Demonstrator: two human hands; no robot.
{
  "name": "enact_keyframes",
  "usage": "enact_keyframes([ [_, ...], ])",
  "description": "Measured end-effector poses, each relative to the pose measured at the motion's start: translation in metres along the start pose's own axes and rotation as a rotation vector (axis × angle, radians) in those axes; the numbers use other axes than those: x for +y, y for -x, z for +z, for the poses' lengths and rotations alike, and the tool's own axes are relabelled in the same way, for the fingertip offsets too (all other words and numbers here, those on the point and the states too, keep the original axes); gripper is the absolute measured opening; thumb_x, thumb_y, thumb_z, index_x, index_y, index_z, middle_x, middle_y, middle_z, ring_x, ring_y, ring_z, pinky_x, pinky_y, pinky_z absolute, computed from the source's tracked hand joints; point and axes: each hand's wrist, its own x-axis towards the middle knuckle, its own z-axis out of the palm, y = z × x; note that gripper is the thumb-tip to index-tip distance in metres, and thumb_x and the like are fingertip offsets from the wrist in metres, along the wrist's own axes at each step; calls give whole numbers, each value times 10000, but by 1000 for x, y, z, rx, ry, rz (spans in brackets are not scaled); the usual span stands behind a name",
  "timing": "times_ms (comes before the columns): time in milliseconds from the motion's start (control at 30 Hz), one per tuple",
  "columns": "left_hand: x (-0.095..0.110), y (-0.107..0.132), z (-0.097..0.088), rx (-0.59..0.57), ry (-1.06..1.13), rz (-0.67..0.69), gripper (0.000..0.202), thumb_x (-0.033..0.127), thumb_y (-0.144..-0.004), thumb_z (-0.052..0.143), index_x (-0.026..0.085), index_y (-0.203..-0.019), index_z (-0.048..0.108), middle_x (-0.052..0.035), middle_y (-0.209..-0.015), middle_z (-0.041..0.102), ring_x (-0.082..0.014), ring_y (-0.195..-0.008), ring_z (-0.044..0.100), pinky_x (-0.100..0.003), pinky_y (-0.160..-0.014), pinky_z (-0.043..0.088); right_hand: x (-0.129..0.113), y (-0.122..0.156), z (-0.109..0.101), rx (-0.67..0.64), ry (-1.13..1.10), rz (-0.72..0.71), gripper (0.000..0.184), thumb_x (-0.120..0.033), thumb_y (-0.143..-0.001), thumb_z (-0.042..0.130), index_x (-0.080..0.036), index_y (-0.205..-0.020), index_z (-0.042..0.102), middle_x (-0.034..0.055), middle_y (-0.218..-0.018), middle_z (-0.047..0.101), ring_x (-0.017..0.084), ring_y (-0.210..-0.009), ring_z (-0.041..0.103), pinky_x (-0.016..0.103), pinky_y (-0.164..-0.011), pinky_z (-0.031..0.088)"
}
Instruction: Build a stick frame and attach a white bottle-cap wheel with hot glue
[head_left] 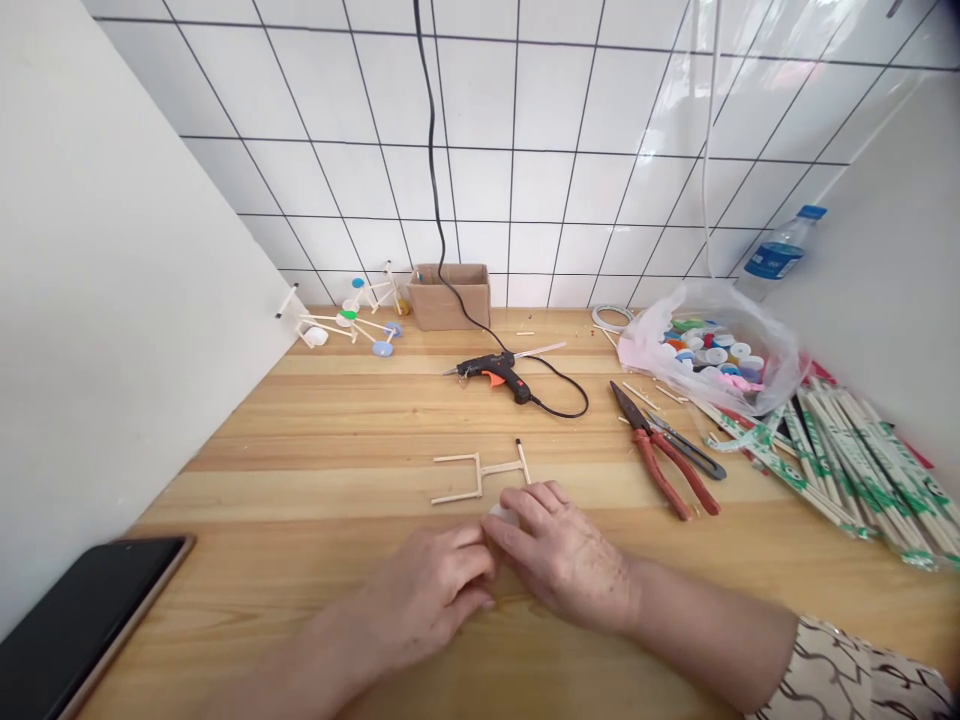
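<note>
At the near edge of the worktop [247,480], a person's left hand [424,590] and right hand [559,560] meet, their fingers [525,510] curled closely over a small white piece [504,516] that they mostly hide; which hand grips it is impossible to tell. Just beyond lies a flat frame of wooden sticks [480,475]. A patterned sleeve [847,670] is cut off at the lower right corner, a black phone [82,630] at the left. To the right rest red-handled pliers [660,450], partly over a dark-bladed tool [686,445], and paper-wrapped chopsticks [847,470] running out of frame. Farther back are a black glue gun [499,375], a clear bag of bottle caps [705,345], a cardboard box [450,297] and stick-and-cap models [345,320] by the back edge.
</note>
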Motion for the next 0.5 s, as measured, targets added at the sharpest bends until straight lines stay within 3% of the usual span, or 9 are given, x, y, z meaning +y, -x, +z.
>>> enact_keyframes([
  [167, -4, -1, 8, 39, -45, 19, 154, 148, -851, 457, 178, -736, 555, -17, -789, 605, -143, -714, 566, -241, -648, 419, 1, 7, 1, -23, 52, -50, 189, -95, -807, 494, -149, -972, 569, 93, -867, 564, 205, -743, 488, 345, -687, 402],
  [267, -5, -2, 7, 46, -33, 45, 159, 157, -854, 445, 180, -733, 545, -14, -762, 592, -136, -675, 542, -237, -617, 404, 6, 9, -7, 65, 40, -78, 196, -79, -825, 447, -147, -964, 567, 109, -883, 582, 203, -742, 516, 347, -687, 407],
  [400, -3, -2, -1, 75, 111, -1, 147, 167, -850, 439, 194, -735, 529, 3, -754, 590, -128, -684, 533, -230, -632, 408, 21, 12, -25, 228, 57, 43, 208, -136, -870, 391, -172, -989, 559, 128, -926, 607, 217, -771, 557, 373, -708, 417],
  [500, -2, -2, -6, 142, 217, -102, 164, 194, -857, 406, 200, -727, 506, 7, -731, 588, -137, -710, 529, -236, -643, 420, 39, 16, -34, 219, 91, 127, 218, -178, -876, 402, -174, -1036, 550, 140, -969, 612, 249, -866, 577, 394, -748, 417],
])
